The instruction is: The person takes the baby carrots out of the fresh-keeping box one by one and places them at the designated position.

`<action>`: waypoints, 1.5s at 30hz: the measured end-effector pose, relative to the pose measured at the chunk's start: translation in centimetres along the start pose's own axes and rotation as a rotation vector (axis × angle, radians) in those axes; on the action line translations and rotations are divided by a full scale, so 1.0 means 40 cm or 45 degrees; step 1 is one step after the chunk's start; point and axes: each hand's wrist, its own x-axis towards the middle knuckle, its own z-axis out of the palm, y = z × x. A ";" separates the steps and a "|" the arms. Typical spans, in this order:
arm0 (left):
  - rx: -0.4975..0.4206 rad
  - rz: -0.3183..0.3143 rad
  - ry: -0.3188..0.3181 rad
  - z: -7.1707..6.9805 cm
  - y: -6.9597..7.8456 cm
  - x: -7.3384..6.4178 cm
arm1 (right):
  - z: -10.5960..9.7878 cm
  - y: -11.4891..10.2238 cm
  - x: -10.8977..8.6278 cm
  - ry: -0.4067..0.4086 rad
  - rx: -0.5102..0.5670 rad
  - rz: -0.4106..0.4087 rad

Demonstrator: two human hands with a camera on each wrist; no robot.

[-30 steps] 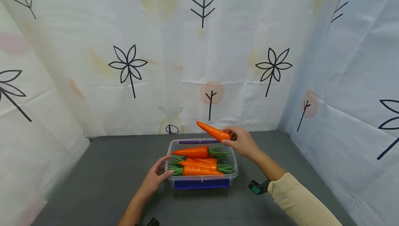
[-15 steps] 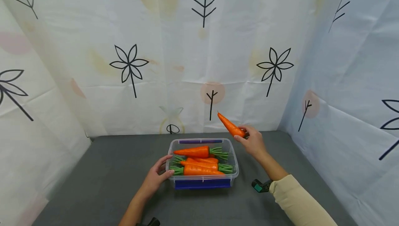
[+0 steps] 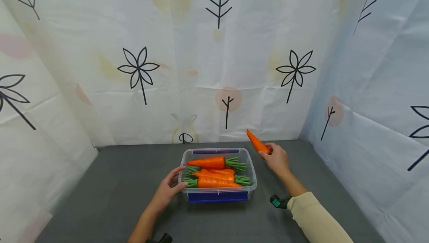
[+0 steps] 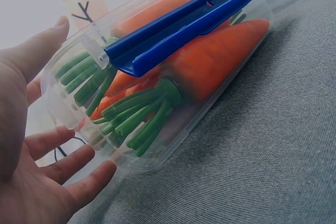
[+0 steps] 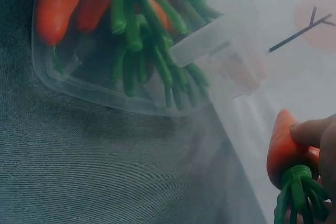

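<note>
Beyond the right rear corner of a clear plastic box (image 3: 252,168), my right hand (image 3: 277,158) pinches an orange carrot (image 3: 257,142) near its thick end, its tip slanting up to the left. The right wrist view shows that carrot's green stem stubs (image 5: 299,192) below the fingers. Several more carrots (image 3: 214,182) with green stubs lie in the box, some pointing left and some right. At the box's left side is my left hand (image 3: 165,192), its thumb and fingers spread and the fingertips right at the wall. A blue latch (image 4: 184,30) runs along the box's front.
The box stands on a dark grey cloth-covered table (image 3: 110,198). A white patterned curtain (image 3: 187,101) encloses the back and both sides. A black strap device (image 3: 279,201) sits at the right wrist, beside the beige sleeve (image 3: 315,217).
My right hand has carried the carrot from above the box's right rear corner out to the right, then lowered it somewhat. My left hand and the box have stayed in place.
</note>
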 end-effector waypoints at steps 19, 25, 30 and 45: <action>0.021 0.002 0.024 0.001 0.003 -0.002 | 0.047 0.042 -0.015 -0.076 -0.157 0.220; 0.016 0.014 0.019 0.002 0.003 -0.003 | 0.053 0.037 -0.017 -0.098 -0.186 0.265; 0.025 0.033 0.006 0.001 0.009 -0.008 | 0.060 0.034 -0.014 -0.119 -0.191 0.288; 0.033 0.013 0.014 0.001 0.004 -0.005 | 0.053 0.035 -0.004 -0.180 -0.167 0.307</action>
